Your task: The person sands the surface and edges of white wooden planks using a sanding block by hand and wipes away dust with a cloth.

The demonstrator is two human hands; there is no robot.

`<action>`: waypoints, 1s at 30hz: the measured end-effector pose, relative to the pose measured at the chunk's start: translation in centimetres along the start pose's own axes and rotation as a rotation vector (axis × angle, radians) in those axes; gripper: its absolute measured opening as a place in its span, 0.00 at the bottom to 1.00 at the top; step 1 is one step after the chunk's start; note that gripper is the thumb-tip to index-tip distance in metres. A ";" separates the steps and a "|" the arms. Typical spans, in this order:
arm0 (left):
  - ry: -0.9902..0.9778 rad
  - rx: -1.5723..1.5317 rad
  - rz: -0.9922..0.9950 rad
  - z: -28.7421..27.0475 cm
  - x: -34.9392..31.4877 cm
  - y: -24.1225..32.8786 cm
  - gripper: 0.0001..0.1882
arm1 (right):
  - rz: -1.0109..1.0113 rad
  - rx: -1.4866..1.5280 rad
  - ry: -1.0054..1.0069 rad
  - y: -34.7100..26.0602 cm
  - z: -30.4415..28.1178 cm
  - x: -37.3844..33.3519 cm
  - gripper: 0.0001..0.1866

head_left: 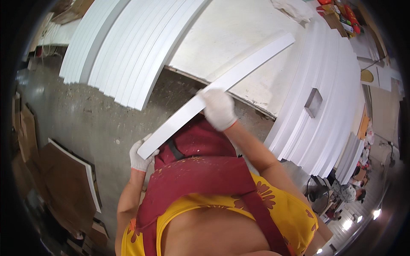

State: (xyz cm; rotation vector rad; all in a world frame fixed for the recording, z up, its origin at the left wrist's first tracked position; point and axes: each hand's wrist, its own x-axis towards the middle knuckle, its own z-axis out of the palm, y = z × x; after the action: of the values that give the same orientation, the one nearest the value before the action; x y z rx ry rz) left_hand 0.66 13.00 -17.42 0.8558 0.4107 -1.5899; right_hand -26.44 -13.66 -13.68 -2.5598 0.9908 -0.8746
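A long, narrow white strip (252, 60) lies slantwise in front of me, its far end over the table and its near end by my left side. My left hand (140, 155), in a white glove, is closed round the near end, with fingers showing on both sides. Farther along, my right hand (220, 109), also gloved in white, is closed against the strip's right edge near the middle. Its palm side is hidden, so anything else inside it cannot be seen.
The white-topped table (239, 32) carries white strips (141, 40) side by side at the left, overhanging its edge. More white strips (329, 85) lie at the right, with a grey block (314, 103) on top. Brown boards (68, 179) stand at the left. Another person (348, 193) is far right.
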 end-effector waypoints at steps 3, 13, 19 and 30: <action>0.046 0.041 -0.027 3.7 -0.7 -0.2 0.33 | -0.068 0.222 -0.220 -8.6 1.6 -2.2 0.17; -0.148 -0.120 -0.107 8.1 2.8 -3.2 0.33 | 0.485 -0.199 0.213 12.4 -4.8 3.0 0.11; -0.190 -0.216 -0.116 10.0 4.4 -4.5 0.41 | -0.002 -0.066 0.080 -2.6 0.9 -0.7 0.03; -0.319 -0.333 -0.139 9.3 5.4 -5.1 0.56 | 0.277 0.014 0.081 -5.3 0.1 -0.7 0.06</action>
State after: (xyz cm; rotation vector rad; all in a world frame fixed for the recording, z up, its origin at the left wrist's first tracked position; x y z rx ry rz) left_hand -7.02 3.95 -16.14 0.3190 0.4952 -1.6901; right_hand -24.01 -9.36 -11.78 -2.3157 1.3182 -0.9075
